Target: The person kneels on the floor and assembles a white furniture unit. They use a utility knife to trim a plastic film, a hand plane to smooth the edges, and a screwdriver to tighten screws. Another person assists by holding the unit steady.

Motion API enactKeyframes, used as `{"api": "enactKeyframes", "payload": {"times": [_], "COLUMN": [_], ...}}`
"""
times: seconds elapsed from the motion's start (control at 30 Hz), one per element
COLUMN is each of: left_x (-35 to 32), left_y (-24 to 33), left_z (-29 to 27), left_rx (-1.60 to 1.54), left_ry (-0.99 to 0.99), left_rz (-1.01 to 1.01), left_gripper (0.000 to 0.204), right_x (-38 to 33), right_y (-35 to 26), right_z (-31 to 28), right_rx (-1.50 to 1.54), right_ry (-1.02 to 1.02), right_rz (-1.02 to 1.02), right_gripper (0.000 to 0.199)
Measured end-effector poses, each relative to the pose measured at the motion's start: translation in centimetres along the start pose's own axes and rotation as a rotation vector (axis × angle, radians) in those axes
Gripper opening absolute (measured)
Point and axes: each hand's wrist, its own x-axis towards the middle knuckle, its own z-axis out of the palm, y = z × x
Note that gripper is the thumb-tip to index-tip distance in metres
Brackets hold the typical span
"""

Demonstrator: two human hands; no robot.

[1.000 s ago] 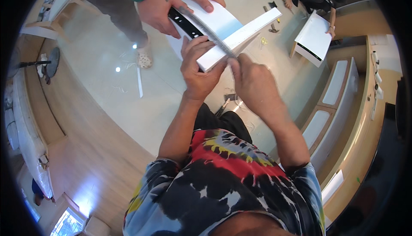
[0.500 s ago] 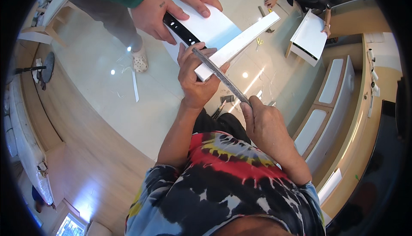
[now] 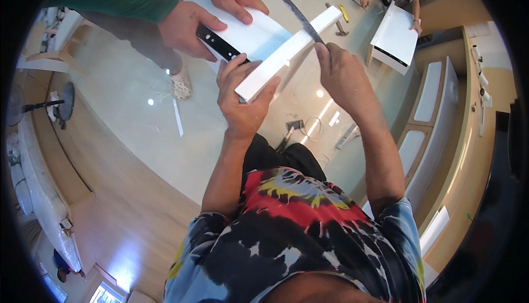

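Note:
My left hand point(image 3: 242, 110) grips the near end of a narrow white panel point(image 3: 286, 60), its fingers wrapped round the edge. The panel stands across the end of a white drawer point(image 3: 256, 27) with a black slide rail point(image 3: 217, 44) along its side. Closed round one end of a long flat metal file point(image 3: 292, 9) is my right hand point(image 3: 344, 77). The file lies over the far part of the panel's edge, its tip pointing away to the upper left. A co-worker's two hands, in green sleeves, hold the drawer from the far side.
Another person at the far right holds a second white drawer point(image 3: 395, 35). A hammer point(image 3: 341, 29) and a yellow-handled tool point(image 3: 344, 13) lie on the tiled floor. To the right stands a wooden cabinet point(image 3: 419, 124) with white panels. White strips point(image 3: 177, 116) and scraps lie about.
My right hand has pushed the file away and up, from the panel's near end toward its far part. The panel, drawer and my left hand have shifted slightly left.

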Motion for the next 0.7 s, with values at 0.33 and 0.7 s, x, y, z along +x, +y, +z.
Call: {"api": "enactKeyframes", "payload": {"times": [0.33,0.7], "left_x": [4.9,3.0], "left_y": [6.5,4.5], "left_z": [-1.7,-1.3], "left_rx": [0.405,0.421], "left_ry": [-0.35,-0.234], "left_rz": [-0.273,-0.152], "left_gripper": [0.045,0.038], "right_x": [-9.6,-0.4], "right_y": [1.7,3.3], "right_z": [1.6,1.6], "right_rx": [0.25,0.089], "right_ry": [-0.096,0.068], "right_rz": [0.034,-0.025], "right_gripper": [0.026,0.032]}}
